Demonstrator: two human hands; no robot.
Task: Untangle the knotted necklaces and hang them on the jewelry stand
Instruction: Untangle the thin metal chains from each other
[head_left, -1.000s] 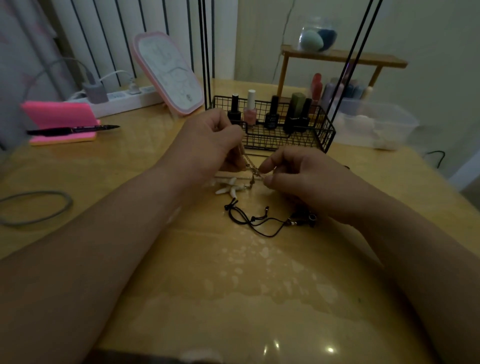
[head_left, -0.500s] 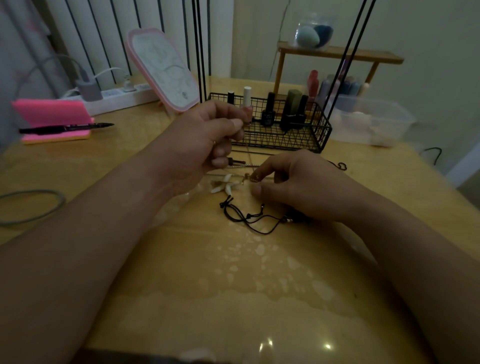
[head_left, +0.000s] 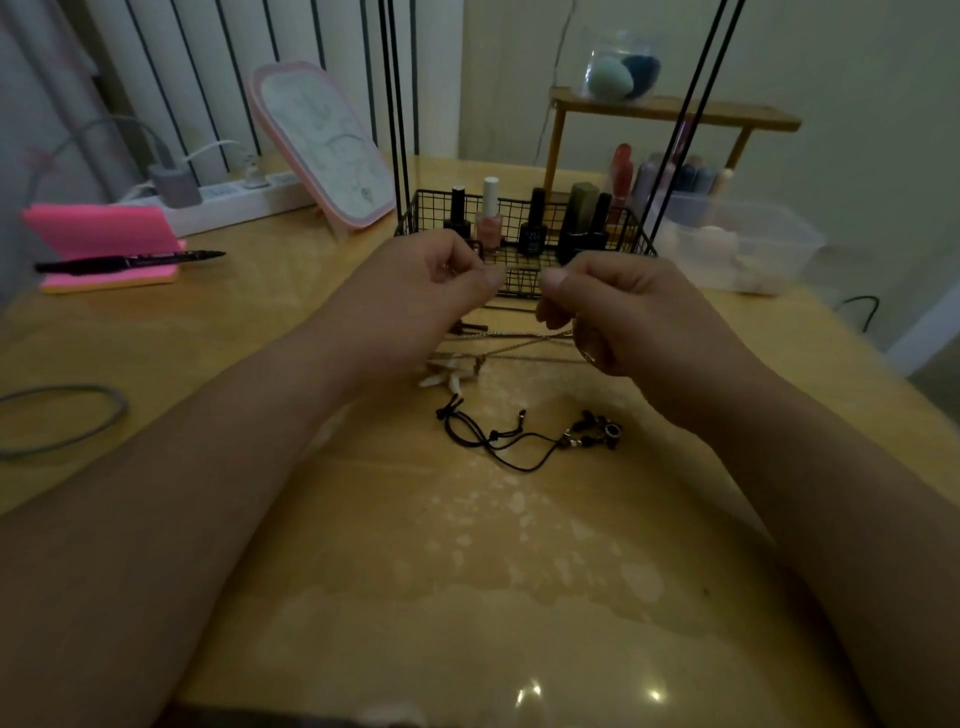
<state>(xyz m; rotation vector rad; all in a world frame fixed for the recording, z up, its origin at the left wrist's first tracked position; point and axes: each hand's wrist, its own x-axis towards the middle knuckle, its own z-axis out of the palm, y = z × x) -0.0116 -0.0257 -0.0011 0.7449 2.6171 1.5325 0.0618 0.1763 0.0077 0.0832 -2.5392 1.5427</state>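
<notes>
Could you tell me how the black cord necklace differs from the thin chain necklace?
The chain necklace is thin pale metal; the cord necklace is black with dark beads. The left hand and right hand hold the chain necklace; the cord necklace lies loose, untouched, on the table. Neither is hung yet.

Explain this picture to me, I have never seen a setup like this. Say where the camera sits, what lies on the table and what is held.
No machine here: a person's two bare hands, filmed by a head-worn camera looking down. The left hand and right hand each seem to pinch a thin chain above the table. A white pendant and a black cord necklace lie on the wood. Behind stands a wire basket of nail polish bottles; a pink notepad with a pen lies far left.
</notes>
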